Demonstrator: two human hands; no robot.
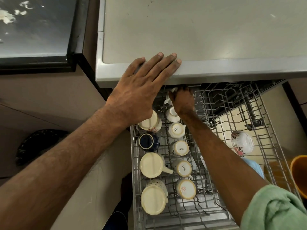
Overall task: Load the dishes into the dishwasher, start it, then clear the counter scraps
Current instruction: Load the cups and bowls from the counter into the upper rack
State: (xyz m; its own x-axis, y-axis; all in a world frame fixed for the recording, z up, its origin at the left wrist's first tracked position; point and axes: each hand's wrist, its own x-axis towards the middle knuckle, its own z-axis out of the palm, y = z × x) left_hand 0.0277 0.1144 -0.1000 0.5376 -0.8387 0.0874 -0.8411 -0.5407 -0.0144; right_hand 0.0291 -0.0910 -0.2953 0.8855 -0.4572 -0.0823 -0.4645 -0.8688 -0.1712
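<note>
Green-sleeved right hand grips glazed cup (wire rack); left hand flat on steel top.

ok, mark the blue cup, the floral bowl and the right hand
blue cup [146,141]: head view, its round upper face.
floral bowl [242,142]: head view, its side wall.
right hand [182,102]: head view, back of hand.

Cream mugs, navy cup, bowl w/ pink floral print, orange tub, green sleeve, grey rack.

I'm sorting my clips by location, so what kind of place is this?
Likely a home kitchen: a pulled-out dishwasher rack holding upturned mugs, a dark counter with food scraps, and the right hand gripping a white cup.
</note>
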